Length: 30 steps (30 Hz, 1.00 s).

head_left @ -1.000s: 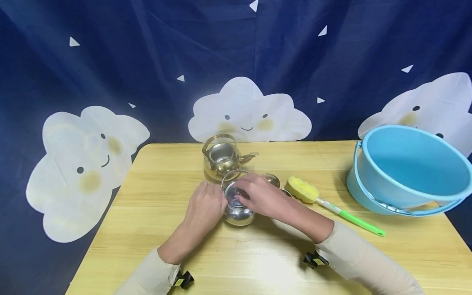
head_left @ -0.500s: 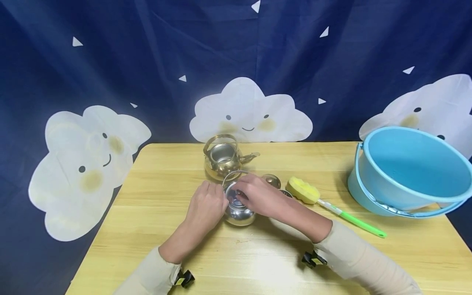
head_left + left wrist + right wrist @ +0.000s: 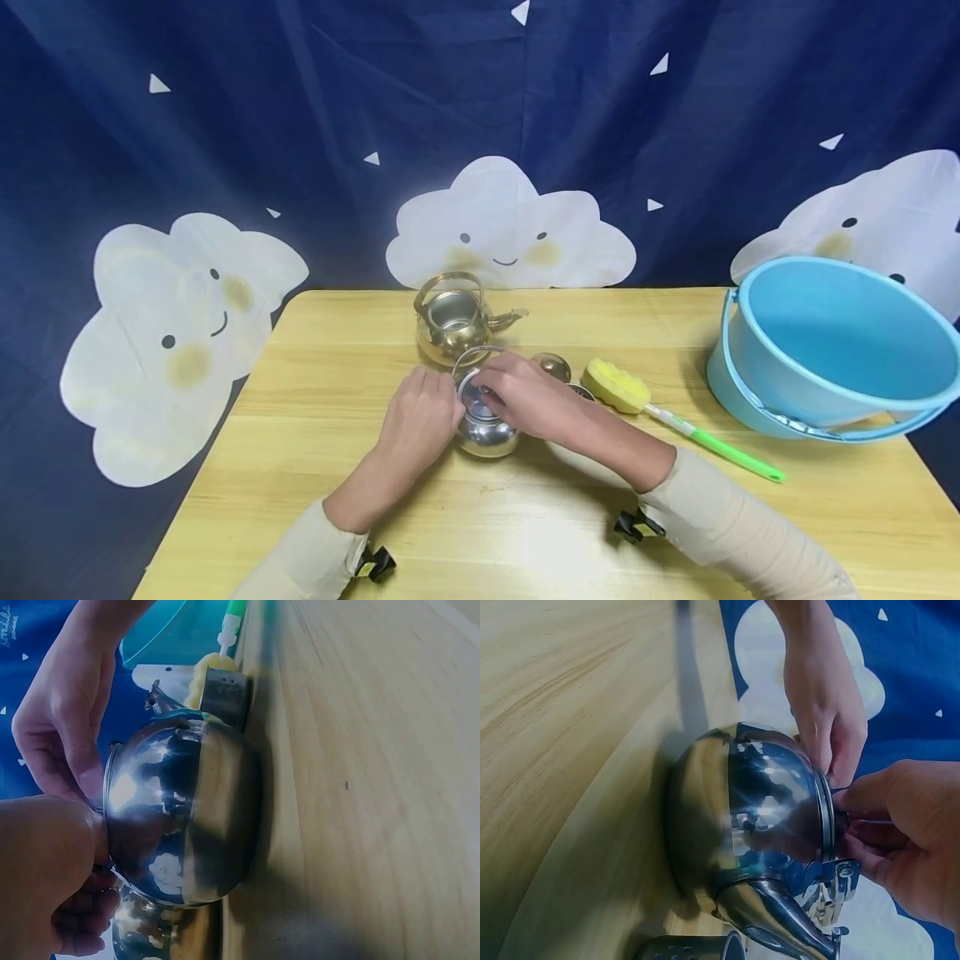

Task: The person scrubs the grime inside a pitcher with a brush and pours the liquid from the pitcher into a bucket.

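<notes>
Right hand (image 3: 522,395) pinches lid knob (image 3: 843,822); left hand (image 3: 422,417), curled, grips silver kettle (image 3: 486,440); gold kettle (image 3: 452,342) open-topped.

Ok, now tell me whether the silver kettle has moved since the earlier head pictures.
No: in the head view, the silver kettle shows no visible shift in any direction against the table.

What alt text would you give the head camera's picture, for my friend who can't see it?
A person's right hand grips the lid of a silver kettle on a wooden table, the left hand at the kettle's side. Behind stands a lidless gold kettle; to the right are a sponge brush and a blue bucket.
</notes>
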Available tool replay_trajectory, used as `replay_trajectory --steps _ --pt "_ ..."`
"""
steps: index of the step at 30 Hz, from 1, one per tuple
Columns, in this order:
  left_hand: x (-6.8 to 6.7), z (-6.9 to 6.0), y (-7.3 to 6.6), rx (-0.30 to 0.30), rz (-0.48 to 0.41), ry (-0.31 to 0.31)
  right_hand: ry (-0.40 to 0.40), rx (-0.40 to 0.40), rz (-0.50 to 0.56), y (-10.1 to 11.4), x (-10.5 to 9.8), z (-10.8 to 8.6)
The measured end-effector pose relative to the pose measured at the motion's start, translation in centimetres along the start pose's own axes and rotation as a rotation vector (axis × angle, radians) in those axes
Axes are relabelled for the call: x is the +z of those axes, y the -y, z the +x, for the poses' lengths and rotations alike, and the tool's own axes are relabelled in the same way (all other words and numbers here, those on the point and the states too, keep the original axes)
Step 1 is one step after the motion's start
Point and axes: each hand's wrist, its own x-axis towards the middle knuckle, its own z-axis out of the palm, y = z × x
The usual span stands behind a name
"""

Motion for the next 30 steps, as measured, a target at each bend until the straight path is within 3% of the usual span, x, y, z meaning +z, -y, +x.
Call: replay_trajectory --steps 21,30 --pt "0.0 -0.2 -0.1 -0.042 -0.080 -0.025 -0.071 -0.008 0.037 0.0 -0.8 -0.7" --pt "0.1 -0.1 0.0 -0.020 -0.051 -0.015 -0.100 0.004 0.059 0.5 -1.8 -1.1"
